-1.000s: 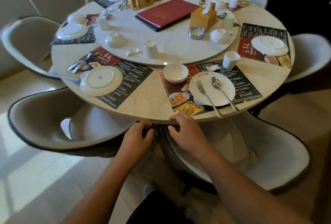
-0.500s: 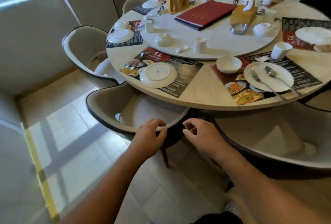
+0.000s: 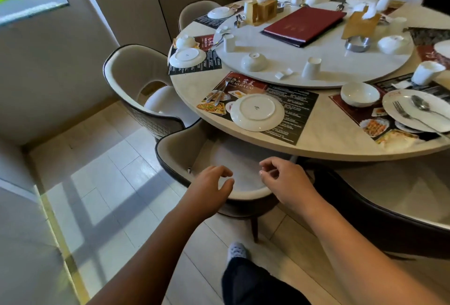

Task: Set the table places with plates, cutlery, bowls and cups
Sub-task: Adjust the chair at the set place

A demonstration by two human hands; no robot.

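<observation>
Head view: the place at right looks finished, with the upright plate (image 3: 404, 97) carrying fork (image 3: 401, 111) and spoon (image 3: 419, 104), and bowl (image 3: 360, 93) and cup (image 3: 427, 72) beside it on the mat. The next place is not set: face-down plate (image 3: 257, 112) on its mat, cutlery (image 3: 220, 91) loose at the mat's far corner, upturned bowl (image 3: 254, 61) and upturned cup (image 3: 311, 67) on the turntable (image 3: 280, 48) just behind; the farther places look unset too. Left hand (image 3: 209, 182) and right hand (image 3: 285, 180) are loosely curled and hold nothing, low over the chair (image 3: 175, 148), short of the table edge.
</observation>
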